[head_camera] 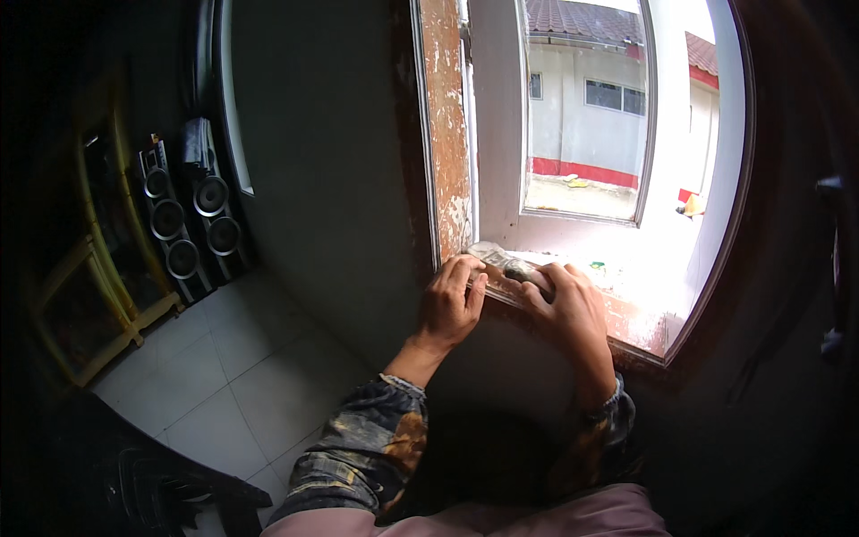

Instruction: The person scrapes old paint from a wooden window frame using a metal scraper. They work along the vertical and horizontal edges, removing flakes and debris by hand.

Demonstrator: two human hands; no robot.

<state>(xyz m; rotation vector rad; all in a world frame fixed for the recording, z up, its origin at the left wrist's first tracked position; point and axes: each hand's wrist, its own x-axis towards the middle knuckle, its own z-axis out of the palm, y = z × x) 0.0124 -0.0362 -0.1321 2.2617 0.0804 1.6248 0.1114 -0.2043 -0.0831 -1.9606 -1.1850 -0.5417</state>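
A window with a brown wooden frame, its paint flaking, stands before me. On its lower sill, in the left corner, lies a crumpled, dirty whitish-grey cloth. My right hand grips the cloth's right end, fingers bent over it. My left hand rests at the frame's lower left corner, thumb apart from the curled fingers, beside the cloth's left end. Whether its fingertips touch the cloth is hard to tell. Beyond the sill is a pale window sash with a glass pane.
Two tower speakers stand by the wall at left, beside a glass-fronted cabinet with yellowish trim. A dark plastic chair is at lower left on the white tiled floor. Outside is a white building.
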